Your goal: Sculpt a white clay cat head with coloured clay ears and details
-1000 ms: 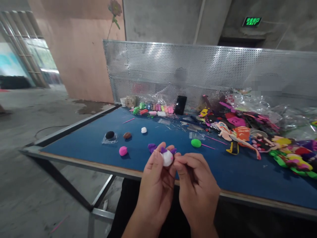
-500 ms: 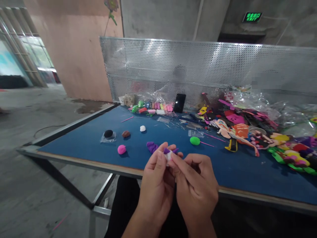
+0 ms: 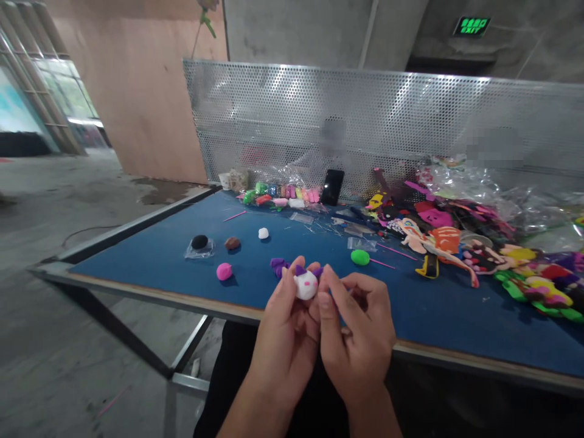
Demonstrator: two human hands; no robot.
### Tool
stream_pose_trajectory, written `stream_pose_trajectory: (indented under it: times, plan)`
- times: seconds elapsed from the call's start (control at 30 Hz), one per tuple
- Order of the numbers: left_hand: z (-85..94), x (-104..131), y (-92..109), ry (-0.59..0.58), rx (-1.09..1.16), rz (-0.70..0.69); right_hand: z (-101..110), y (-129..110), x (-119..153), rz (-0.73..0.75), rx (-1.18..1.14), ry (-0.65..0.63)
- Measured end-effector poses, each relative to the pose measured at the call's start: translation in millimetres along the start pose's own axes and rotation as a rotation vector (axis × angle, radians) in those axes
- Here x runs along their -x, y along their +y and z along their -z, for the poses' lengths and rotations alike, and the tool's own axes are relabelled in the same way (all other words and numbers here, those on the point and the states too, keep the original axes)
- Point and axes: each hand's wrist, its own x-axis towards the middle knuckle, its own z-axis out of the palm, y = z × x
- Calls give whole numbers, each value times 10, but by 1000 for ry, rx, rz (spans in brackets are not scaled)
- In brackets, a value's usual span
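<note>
1. White ball [image 3: 305, 288], with purple points and pink spots, is clasped in the left hand [image 3: 283, 344].
2. Beside it, the right hand [image 3: 360, 334] is held, fingertips gathered; anything pinched cannot be made out.
3. Fine surface work seems underway; light pressure is called for.
4. Beyond the grip, purple lumps [image 3: 278, 266] are seen.

The worktop [image 3: 150, 267] looks blue, flat and smooth, with a grey metal frame [image 3: 137, 350]. The screen [image 3: 387, 115] is shiny metal full of tiny holes. The white ball [image 3: 305, 286] looks soft, smooth and not shiny, like clay. The pink ball [image 3: 224, 271] and green ball [image 3: 360, 257] look smooth too. Clear, crinkly plastic bags [image 3: 493, 185] shine. The phone [image 3: 333, 187] is black and glossy. The wall [image 3: 292, 33] is rough, dull and grey. The board [image 3: 137, 91] looks like plain, dull wood.
</note>
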Motion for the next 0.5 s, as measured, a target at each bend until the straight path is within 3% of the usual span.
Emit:
stream_pose_trajectory:
  times: [0.23,0.5]
  plan:
    - [-24,26,40,-66,73,91,-15,-33,27,-97,-84,67]
    - [-38,26,27,-23,50,85,26,-47,19,-92,-92,103]
